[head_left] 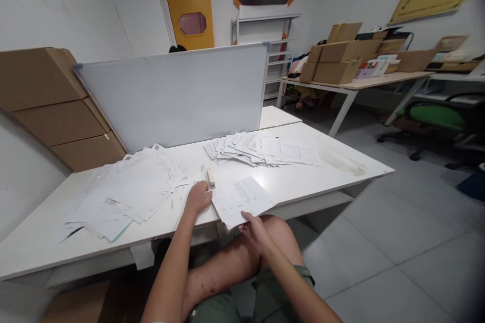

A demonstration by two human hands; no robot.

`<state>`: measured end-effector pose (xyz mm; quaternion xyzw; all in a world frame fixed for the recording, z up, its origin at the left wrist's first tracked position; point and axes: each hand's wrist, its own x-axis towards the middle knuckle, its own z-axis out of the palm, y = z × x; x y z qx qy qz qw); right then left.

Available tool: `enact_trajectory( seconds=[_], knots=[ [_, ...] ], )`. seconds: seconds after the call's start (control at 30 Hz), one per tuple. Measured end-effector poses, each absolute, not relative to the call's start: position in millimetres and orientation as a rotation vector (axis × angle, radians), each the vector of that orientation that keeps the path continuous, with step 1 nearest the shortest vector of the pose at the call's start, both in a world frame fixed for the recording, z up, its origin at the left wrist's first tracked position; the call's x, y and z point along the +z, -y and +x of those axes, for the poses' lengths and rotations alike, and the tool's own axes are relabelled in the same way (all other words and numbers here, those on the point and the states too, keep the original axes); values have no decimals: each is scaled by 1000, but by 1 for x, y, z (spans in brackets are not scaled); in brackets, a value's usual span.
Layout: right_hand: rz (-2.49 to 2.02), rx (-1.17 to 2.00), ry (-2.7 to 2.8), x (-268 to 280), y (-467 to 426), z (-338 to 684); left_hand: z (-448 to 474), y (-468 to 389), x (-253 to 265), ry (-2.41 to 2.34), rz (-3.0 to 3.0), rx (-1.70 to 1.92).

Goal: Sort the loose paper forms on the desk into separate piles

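A few printed paper sheets (244, 197) lie at the table's front edge, their near corner sticking out over it. My right hand (254, 229) pinches that corner, thumb on top and fingers beneath. At the left edge of the sheets is my left hand (199, 197), its fingers curled and its thumb by the paper; what they hold, if anything, is hidden. Just beyond it, a small cream-coloured stapler (211, 178) lies on the white table (303, 184).
To the left spreads a loose heap of papers (132, 186); a fanned pile of printed sheets (261, 149) lies farther back. A whiteboard (178, 96) stands along the table's rear edge, beside stacked cardboard boxes (60, 111). At right are another box-laden table (386, 81) and a green chair (435, 115).
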<state>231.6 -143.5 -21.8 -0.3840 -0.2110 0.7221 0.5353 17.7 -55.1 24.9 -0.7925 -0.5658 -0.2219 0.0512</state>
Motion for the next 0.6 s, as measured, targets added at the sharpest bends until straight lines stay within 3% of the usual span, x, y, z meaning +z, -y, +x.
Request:
enact_trajectory(
  seconds=[0.27,0.6],
  knots=[
    [-1022,1410,638,-13,137,225,12,52,18,1779,-2273,-991],
    [-1084,1525,626,-2,116,190,14,53,20,1771,-2256,-943]
  ],
)
